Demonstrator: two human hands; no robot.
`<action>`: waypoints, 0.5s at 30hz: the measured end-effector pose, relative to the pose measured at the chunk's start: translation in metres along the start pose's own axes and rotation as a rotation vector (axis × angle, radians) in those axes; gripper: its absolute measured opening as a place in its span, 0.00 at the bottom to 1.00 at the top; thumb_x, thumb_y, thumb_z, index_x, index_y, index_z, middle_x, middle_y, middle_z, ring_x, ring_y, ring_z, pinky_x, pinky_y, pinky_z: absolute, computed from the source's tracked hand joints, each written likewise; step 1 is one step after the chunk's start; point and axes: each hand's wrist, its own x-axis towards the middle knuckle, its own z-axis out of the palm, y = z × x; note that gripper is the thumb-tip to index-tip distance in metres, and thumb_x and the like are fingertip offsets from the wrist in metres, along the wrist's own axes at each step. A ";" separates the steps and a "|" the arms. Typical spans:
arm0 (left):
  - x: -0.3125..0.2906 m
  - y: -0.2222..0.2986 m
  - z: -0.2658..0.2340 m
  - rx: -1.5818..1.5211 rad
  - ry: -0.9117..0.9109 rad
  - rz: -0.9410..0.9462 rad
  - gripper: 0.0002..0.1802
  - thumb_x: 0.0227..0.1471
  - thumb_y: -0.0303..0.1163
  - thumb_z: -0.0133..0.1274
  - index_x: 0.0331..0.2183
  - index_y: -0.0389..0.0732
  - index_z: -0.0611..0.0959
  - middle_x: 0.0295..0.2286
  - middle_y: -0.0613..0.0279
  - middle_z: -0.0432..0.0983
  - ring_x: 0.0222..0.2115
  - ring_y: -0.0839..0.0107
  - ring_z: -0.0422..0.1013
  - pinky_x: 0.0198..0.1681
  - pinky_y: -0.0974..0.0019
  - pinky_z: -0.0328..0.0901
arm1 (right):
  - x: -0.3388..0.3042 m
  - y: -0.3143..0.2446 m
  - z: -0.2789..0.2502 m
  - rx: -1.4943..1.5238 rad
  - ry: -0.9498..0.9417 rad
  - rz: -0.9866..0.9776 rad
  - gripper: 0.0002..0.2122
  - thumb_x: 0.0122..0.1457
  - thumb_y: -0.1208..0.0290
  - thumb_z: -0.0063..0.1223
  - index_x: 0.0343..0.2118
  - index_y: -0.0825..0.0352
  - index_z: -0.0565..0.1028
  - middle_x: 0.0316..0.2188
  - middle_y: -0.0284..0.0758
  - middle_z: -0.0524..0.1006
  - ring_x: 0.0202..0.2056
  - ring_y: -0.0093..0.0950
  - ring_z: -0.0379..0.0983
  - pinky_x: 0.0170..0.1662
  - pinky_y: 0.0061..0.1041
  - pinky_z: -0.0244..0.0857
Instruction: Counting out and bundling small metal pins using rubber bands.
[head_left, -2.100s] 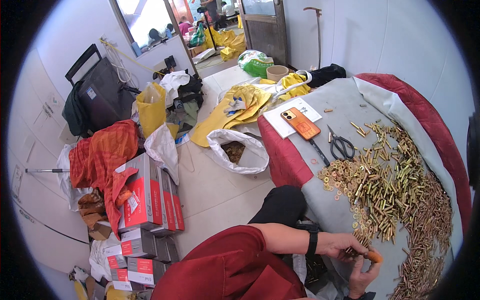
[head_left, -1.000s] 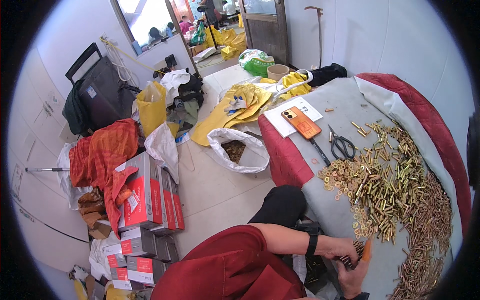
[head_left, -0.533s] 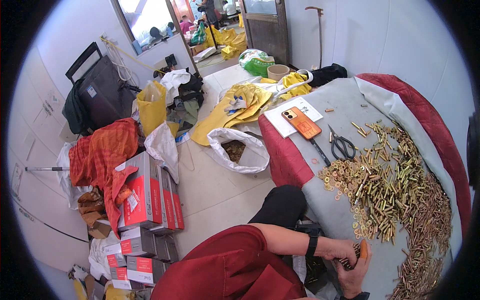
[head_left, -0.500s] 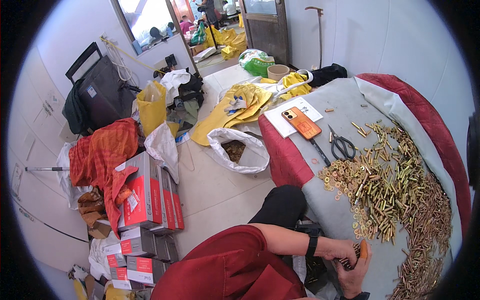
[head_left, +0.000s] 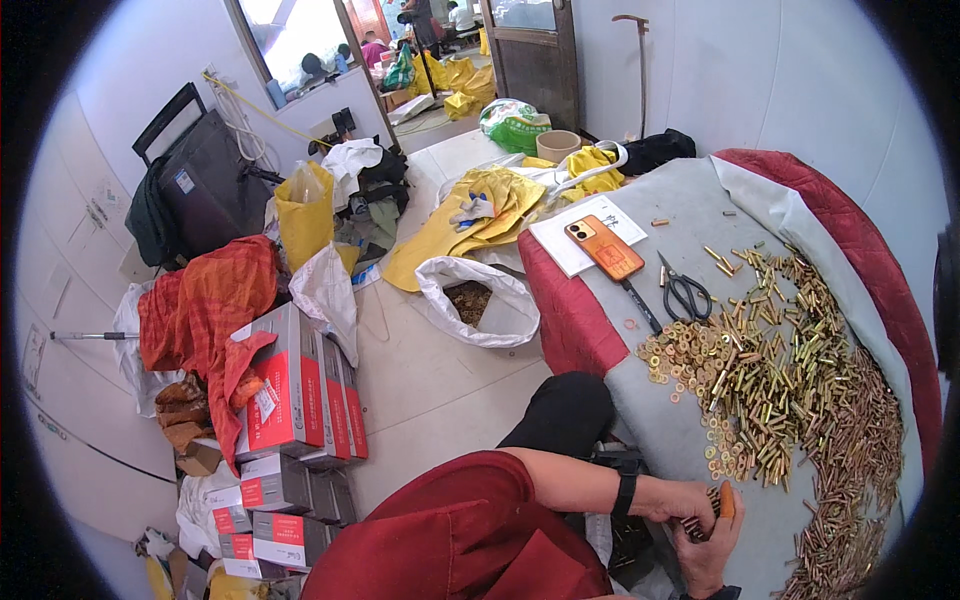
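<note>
At the near edge of the grey-covered table, my left hand (head_left: 686,497) and my right hand (head_left: 706,558) meet, fingers closed around a tight bunch of small metal pieces (head_left: 692,528). Their exact kind is partly hidden by the fingers. An orange cover (head_left: 727,500) sits on a fingertip of the right hand. To the right spreads a large heap of slim brass-coloured and coppery cylindrical pieces (head_left: 800,370). Flat yellowish washers (head_left: 690,350) lie along the heap's left side, some scattered close to my hands.
Beyond the washers lie black-handled scissors (head_left: 686,296), an orange phone (head_left: 604,247) and a white sheet (head_left: 552,236). On the floor stand an open white sack (head_left: 432,280) and stacked grey-and-red boxes (head_left: 285,415). Yellow sacks (head_left: 410,262) lie farther back.
</note>
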 end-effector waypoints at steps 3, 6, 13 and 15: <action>-0.003 0.004 0.002 0.009 0.015 -0.023 0.02 0.30 0.21 0.56 0.15 0.36 0.79 0.15 0.61 0.73 0.15 0.73 0.68 0.18 0.71 0.62 | -0.001 0.001 0.000 0.018 -0.002 0.003 0.38 0.32 0.77 0.66 0.51 0.76 0.61 0.47 0.48 0.64 0.47 0.46 0.63 0.51 0.36 0.57; -0.006 0.005 0.003 0.002 0.020 -0.020 0.01 0.30 0.21 0.56 0.15 0.36 0.79 0.15 0.62 0.73 0.15 0.74 0.68 0.18 0.71 0.62 | -0.001 0.002 -0.001 0.017 -0.007 0.012 0.38 0.32 0.77 0.66 0.51 0.76 0.61 0.47 0.48 0.64 0.47 0.46 0.63 0.51 0.36 0.57; -0.004 0.001 0.003 -0.052 -0.011 -0.035 0.02 0.31 0.22 0.56 0.17 0.36 0.79 0.15 0.65 0.72 0.16 0.76 0.67 0.19 0.72 0.61 | 0.001 -0.006 -0.006 -0.032 -0.006 -0.043 0.40 0.32 0.76 0.67 0.53 0.75 0.59 0.48 0.49 0.62 0.49 0.47 0.62 0.52 0.37 0.56; 0.000 -0.003 -0.001 -0.078 -0.036 -0.013 0.02 0.31 0.22 0.57 0.17 0.36 0.80 0.16 0.64 0.73 0.17 0.75 0.68 0.20 0.72 0.63 | 0.000 -0.001 -0.004 -0.034 -0.042 -0.011 0.41 0.32 0.75 0.67 0.53 0.75 0.59 0.49 0.49 0.62 0.49 0.47 0.61 0.52 0.37 0.56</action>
